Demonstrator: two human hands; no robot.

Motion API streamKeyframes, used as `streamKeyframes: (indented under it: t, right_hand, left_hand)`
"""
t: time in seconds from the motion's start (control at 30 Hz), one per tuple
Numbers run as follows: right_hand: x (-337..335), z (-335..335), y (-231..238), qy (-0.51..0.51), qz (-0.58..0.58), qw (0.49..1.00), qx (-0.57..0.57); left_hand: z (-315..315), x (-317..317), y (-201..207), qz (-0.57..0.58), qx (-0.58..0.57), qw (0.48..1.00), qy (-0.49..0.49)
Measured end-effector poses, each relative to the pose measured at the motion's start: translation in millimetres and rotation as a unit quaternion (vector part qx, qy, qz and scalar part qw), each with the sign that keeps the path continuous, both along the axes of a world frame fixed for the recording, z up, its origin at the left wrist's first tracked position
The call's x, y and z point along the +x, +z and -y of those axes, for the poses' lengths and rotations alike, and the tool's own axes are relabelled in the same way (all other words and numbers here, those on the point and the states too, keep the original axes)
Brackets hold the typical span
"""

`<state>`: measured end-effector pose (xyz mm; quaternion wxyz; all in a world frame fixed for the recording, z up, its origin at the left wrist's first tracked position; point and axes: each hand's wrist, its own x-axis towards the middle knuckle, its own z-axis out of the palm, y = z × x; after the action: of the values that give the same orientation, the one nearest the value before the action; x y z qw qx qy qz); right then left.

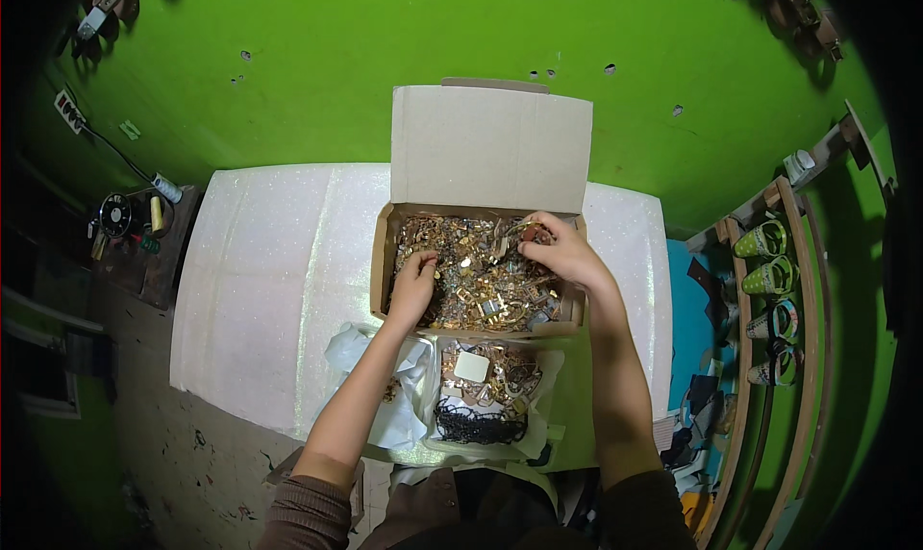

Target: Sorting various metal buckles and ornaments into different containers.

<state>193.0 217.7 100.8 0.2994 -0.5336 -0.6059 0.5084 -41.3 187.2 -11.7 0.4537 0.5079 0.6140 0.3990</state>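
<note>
An open cardboard box stands on the table, its lid raised at the far side. Inside lies a dense heap of small gold, silver and brown metal trinkets. Over the box's left part, my left hand has thumb and fingers pinched together, and whatever is between them is too small to make out. At the far right corner of the heap, my right hand is closed with curled fingers around a small reddish-brown and gold piece, whose kind I cannot tell.
Nearer me, a white-lined tray holds trinkets, a pale square piece and black beaded strands. Left of it lies a crumpled pale plastic bag. A wooden rack with green-patterned shoes leans at right; a small side table stands left.
</note>
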Motion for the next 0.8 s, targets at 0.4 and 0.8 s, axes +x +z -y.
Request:
streamKeyframes:
  t: [0.4,0.8]
  right_hand:
    - [-9.4,10.3,102.0,0.100,-0.044,0.993,0.053]
    - [-44.8,11.2,62.9,0.232,0.031,0.966,0.106]
  left_hand:
    - [2.0,18.1,45.9,0.304,-0.165,0.938,0.010]
    - [6.0,54.1,31.9,0.692,-0.231,0.684,-0.002]
